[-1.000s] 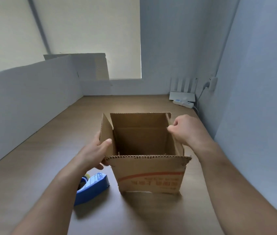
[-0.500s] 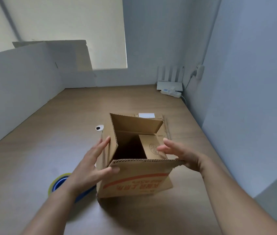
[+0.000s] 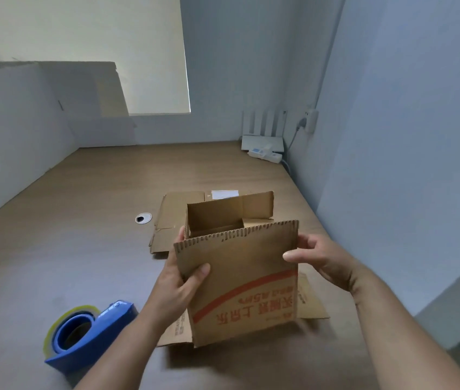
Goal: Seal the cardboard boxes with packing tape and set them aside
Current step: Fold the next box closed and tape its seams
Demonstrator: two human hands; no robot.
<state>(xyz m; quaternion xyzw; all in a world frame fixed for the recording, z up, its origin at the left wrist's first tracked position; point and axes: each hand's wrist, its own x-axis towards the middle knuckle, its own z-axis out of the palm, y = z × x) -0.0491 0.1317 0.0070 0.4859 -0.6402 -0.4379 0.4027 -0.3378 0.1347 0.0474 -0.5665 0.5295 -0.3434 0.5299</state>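
Cardboard box (image 3: pixel 240 282), open on top, tilts; left hand (image 3: pixel 175 288) and right hand (image 3: pixel 321 260) fingers pinch its sides.

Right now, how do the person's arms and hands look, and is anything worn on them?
Both arms are bare as far as the picture shows, with no sleeves. The left hand and the right hand wear no gloves; no watch, bracelet or ring shows on either.
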